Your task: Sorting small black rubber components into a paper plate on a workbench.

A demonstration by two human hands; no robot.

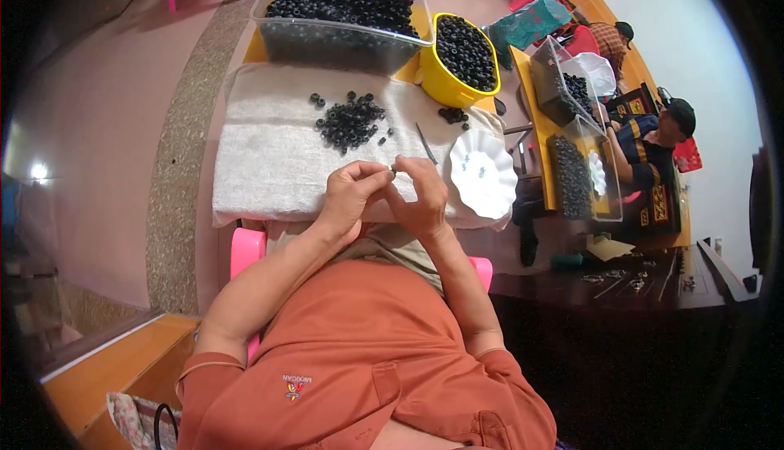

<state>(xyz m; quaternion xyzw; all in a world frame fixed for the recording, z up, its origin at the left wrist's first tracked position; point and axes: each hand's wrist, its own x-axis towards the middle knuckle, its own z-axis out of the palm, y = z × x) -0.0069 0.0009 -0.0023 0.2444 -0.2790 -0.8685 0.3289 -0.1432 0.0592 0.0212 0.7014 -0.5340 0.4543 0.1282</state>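
A white towel (269, 156) covers the counter (535, 115), and both hands meet above its near edge. The left hand (351, 193) has its fingers curled inward, pinching toward a tiny black bead (393, 171) held between the two hands. The right hand (420, 197) closes on the same bead from the other side, thumb and forefinger pressed together. The bead looks hard, light and smooth, so it likely slips easily; a fingertip pinch across its sides seems the surest hold.

Beyond the hands a loose heap of black beads (351, 119) lies on the towel. Behind it stands a clear rectangular plastic tub (343, 37) filled with the same beads, and to its right a yellow bowl (445, 82), also full. A thin dark tool (425, 143) lies on the towel beside a white scalloped dish (483, 174). Further right, clear bins (572, 164) hold more beads where another person (661, 144) sits. No label is legible.
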